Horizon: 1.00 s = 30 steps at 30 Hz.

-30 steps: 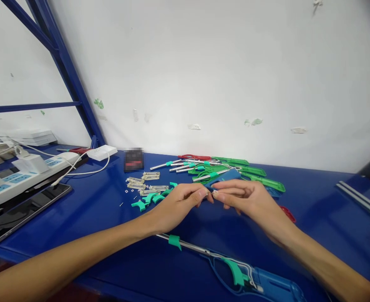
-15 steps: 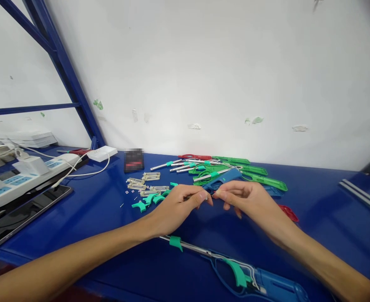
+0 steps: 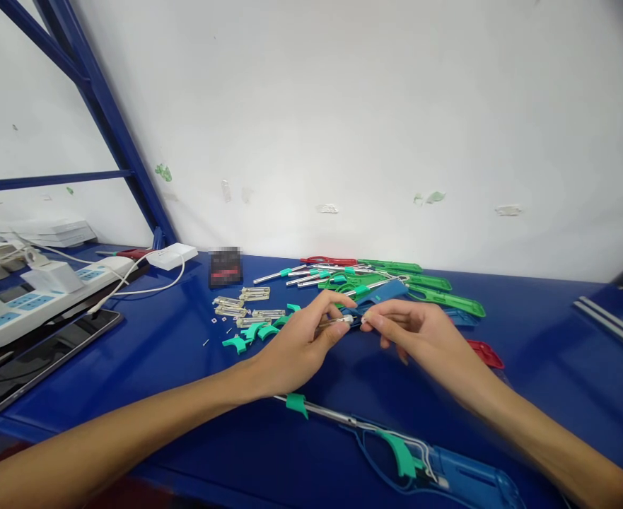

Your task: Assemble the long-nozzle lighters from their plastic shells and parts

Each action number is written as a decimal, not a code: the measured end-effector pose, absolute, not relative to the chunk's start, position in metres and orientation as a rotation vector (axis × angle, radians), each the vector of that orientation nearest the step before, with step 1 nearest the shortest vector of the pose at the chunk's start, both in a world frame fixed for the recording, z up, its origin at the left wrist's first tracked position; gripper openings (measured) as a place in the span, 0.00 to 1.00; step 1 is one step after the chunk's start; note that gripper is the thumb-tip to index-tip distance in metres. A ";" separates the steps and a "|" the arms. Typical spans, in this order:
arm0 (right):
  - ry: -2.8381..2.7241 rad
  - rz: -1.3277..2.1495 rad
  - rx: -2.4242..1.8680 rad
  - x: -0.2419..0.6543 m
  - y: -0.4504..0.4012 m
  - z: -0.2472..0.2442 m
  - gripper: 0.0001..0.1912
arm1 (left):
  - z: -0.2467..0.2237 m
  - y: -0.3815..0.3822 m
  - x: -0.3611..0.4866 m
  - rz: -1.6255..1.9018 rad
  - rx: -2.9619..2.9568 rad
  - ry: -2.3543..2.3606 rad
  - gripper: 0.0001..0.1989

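My left hand [image 3: 303,339] is closed around a slim pale part [image 3: 346,319], whose whitish end shows between thumb and index finger; the rest is mostly covered. Facing it, my right hand [image 3: 409,329] pinches a small white piece [image 3: 364,320], too small to name. A narrow gap separates the two fingertips. Nearer to me lies an opened blue lighter shell half [image 3: 464,474] with a metal tube [image 3: 324,412], a green trigger [image 3: 399,452] and a white hose in it. Loose green triggers [image 3: 258,331] and clear plastic frames [image 3: 230,307] lie left of my hands.
Behind my hands is a pile of green lighter shells [image 3: 449,300] with metal tubes. A dark box [image 3: 225,267] stands near the wall. To the left are a power strip [image 3: 51,300] and a phone [image 3: 46,364]; metal tubes [image 3: 611,325] lie at right.
My left index finger has lifted and straightened, so the pale part's end now shows. The white piece in my right fingertips is more visible. Both hands stay almost in place.
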State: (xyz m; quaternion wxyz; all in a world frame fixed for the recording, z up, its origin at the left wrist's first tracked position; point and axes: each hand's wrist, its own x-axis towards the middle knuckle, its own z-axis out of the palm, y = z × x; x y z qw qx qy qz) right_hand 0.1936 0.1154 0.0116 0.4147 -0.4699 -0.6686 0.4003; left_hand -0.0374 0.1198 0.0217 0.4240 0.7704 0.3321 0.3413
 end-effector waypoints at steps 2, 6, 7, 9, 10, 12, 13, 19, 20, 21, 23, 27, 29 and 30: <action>-1.653 1.016 -1.178 0.193 0.115 0.012 0.27 | 0.019 0.122 -0.037 0.865 1.923 0.824 0.13; -1.610 1.045 -1.170 0.191 0.115 0.012 0.27 | 0.017 0.125 -0.035 0.870 1.914 0.830 0.10; -1.604 1.051 -1.167 0.191 0.114 0.012 0.27 | 0.017 0.125 -0.035 0.867 1.910 0.836 0.10; -1.594 1.060 -1.160 0.191 0.114 0.013 0.26 | 0.017 0.124 -0.035 0.865 1.901 0.843 0.10; -1.591 1.064 -1.156 0.190 0.114 0.013 0.26 | 0.017 0.124 -0.035 0.863 1.896 0.845 0.10; -1.587 1.071 -1.149 0.189 0.113 0.014 0.26 | 0.017 0.123 -0.035 0.857 1.886 0.844 0.09; -1.586 1.078 -1.147 0.189 0.112 0.014 0.25 | 0.017 0.123 -0.035 0.853 1.881 0.842 0.09; -1.594 1.122 -1.135 0.185 0.111 0.014 0.25 | 0.015 0.122 -0.034 0.851 1.844 0.825 0.10; -1.598 1.125 -1.133 0.184 0.111 0.013 0.25 | 0.015 0.123 -0.034 0.852 1.836 0.820 0.10; -1.601 1.127 -1.131 0.184 0.111 0.013 0.25 | 0.015 0.123 -0.033 0.853 1.829 0.814 0.10; -1.608 1.128 -1.128 0.184 0.112 0.012 0.25 | 0.015 0.122 -0.033 0.853 1.812 0.805 0.10; -1.625 1.105 -1.129 0.184 0.111 0.009 0.24 | 0.017 0.121 -0.032 0.847 1.786 0.797 0.11; -1.638 1.085 -1.132 0.184 0.110 0.008 0.23 | 0.018 0.121 -0.032 0.846 1.777 0.796 0.11; -1.644 1.078 -1.133 0.184 0.109 0.007 0.23 | 0.018 0.120 -0.032 0.847 1.773 0.795 0.11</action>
